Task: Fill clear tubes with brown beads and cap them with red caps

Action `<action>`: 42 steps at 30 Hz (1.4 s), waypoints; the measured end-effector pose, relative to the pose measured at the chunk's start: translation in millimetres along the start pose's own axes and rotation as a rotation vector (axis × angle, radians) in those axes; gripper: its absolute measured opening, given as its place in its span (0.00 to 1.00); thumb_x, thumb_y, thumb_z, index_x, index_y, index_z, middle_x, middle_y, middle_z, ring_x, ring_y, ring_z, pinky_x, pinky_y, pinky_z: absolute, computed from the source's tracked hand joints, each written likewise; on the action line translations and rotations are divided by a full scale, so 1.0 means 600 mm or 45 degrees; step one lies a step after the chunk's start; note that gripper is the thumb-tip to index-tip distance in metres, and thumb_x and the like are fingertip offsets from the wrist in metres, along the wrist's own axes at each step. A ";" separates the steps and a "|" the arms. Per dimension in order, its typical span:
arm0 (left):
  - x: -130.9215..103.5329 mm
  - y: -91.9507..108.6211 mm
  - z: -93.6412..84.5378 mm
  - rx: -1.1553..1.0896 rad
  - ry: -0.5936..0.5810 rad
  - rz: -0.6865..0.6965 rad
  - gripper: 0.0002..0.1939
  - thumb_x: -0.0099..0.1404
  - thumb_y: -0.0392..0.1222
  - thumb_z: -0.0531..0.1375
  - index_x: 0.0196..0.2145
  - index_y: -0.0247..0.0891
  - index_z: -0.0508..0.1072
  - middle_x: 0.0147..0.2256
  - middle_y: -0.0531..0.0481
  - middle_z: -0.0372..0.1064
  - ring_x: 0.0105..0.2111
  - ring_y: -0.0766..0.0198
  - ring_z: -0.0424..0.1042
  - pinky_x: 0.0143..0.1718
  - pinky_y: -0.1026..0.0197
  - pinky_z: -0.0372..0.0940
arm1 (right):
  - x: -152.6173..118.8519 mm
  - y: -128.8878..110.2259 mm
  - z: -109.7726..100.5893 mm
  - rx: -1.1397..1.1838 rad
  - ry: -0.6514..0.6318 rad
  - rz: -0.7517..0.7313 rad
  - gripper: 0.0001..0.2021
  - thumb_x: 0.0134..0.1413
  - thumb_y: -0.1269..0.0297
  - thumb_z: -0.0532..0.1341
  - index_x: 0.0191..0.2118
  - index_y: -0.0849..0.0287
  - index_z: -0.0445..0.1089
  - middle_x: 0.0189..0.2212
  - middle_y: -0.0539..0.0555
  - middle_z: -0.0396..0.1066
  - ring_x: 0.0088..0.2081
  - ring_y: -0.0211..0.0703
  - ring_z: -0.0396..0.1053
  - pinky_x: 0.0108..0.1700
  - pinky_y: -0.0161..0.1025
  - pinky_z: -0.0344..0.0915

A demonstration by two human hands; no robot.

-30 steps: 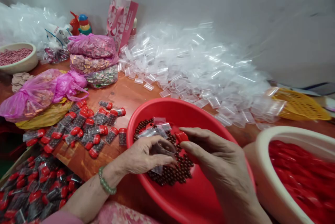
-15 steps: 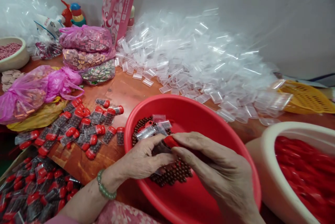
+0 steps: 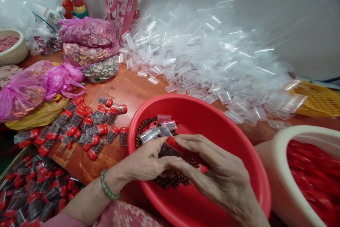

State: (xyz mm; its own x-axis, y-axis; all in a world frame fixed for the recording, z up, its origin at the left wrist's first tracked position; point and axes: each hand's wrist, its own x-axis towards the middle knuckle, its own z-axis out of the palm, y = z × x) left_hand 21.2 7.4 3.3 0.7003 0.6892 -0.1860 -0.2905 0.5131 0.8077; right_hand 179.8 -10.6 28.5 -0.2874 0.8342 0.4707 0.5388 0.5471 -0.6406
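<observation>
Over the red basin (image 3: 225, 128) my two hands meet on one small clear container with a red cap (image 3: 172, 145) and dark contents. My left hand (image 3: 148, 161), with a green bead bracelet (image 3: 106, 186) at its wrist, grips the container's clear body. My right hand (image 3: 220, 166) is closed around its red-capped end, fingers on top and thumb beneath. Below them in the basin lie strings of brown beads (image 3: 174, 181) and several clear sleeves (image 3: 159, 131). Part of the container is hidden by my fingers.
Capped containers (image 3: 82, 124) lie scattered left of the basin, with more heaped in a box (image 3: 34, 191) at lower left. Clear sleeves (image 3: 202, 53) are piled along the wall. A cream tub (image 3: 278, 149) of red caps stands right; pink bags (image 3: 87, 34) sit at back left.
My right thumb has moved to the container's underside, and more of the clear body shows between my hands. The view has shifted slightly.
</observation>
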 end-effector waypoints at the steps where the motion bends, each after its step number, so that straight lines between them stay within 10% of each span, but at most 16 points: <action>1: 0.000 -0.001 0.000 0.015 -0.012 0.010 0.20 0.57 0.53 0.65 0.38 0.35 0.68 0.24 0.57 0.58 0.22 0.73 0.57 0.24 0.67 0.54 | -0.001 0.000 0.000 -0.015 -0.006 -0.003 0.12 0.51 0.68 0.67 0.43 0.54 0.73 0.36 0.55 0.76 0.35 0.42 0.76 0.35 0.33 0.73; 11: -0.005 -0.007 -0.005 0.438 0.073 0.131 0.07 0.61 0.31 0.55 0.38 0.35 0.68 0.30 0.54 0.61 0.29 0.69 0.59 0.33 0.65 0.59 | -0.004 0.000 0.009 -0.006 -0.022 0.014 0.09 0.54 0.76 0.62 0.38 0.55 0.73 0.33 0.55 0.76 0.32 0.40 0.76 0.32 0.32 0.73; 19: 0.002 -0.003 -0.010 0.131 0.046 0.047 0.19 0.60 0.51 0.62 0.41 0.34 0.67 0.24 0.56 0.61 0.22 0.72 0.60 0.25 0.67 0.57 | -0.006 0.017 -0.026 0.281 -0.122 0.341 0.16 0.52 0.64 0.66 0.49 0.49 0.73 0.46 0.55 0.75 0.48 0.48 0.73 0.47 0.38 0.73; 25: 0.005 -0.003 -0.008 0.075 0.042 0.012 0.21 0.56 0.55 0.65 0.36 0.33 0.68 0.26 0.54 0.64 0.24 0.72 0.62 0.28 0.66 0.59 | -0.018 0.023 -0.019 0.671 0.203 0.752 0.14 0.46 0.63 0.71 0.40 0.52 0.72 0.31 0.50 0.77 0.28 0.37 0.75 0.26 0.27 0.71; 29: 0.006 -0.003 -0.004 0.063 0.006 -0.020 0.21 0.56 0.54 0.66 0.38 0.34 0.69 0.26 0.55 0.63 0.25 0.72 0.62 0.30 0.66 0.58 | -0.020 0.018 -0.004 0.466 0.271 0.622 0.11 0.52 0.64 0.67 0.43 0.49 0.72 0.33 0.49 0.79 0.33 0.40 0.77 0.35 0.32 0.74; 36: 0.008 -0.009 -0.008 0.025 0.024 -0.032 0.25 0.52 0.58 0.67 0.37 0.34 0.69 0.27 0.55 0.62 0.25 0.71 0.59 0.29 0.66 0.56 | -0.012 0.013 0.007 -0.295 -0.150 -0.087 0.34 0.52 0.49 0.64 0.62 0.57 0.58 0.43 0.62 0.73 0.41 0.53 0.73 0.39 0.45 0.72; 42: 0.012 -0.013 -0.004 -0.190 0.031 -0.044 0.23 0.51 0.54 0.69 0.36 0.34 0.72 0.27 0.54 0.65 0.29 0.69 0.64 0.33 0.65 0.59 | -0.012 0.013 0.029 -0.716 -0.157 -0.209 0.31 0.58 0.56 0.55 0.62 0.68 0.52 0.43 0.69 0.70 0.41 0.58 0.69 0.37 0.50 0.68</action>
State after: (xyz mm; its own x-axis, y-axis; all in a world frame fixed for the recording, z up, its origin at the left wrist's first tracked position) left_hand 27.1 9.6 -5.6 0.6961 0.6812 -0.2267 -0.3615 0.6054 0.7090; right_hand 172.3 -11.5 9.7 -0.4739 0.7623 0.4407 0.8064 0.5768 -0.1305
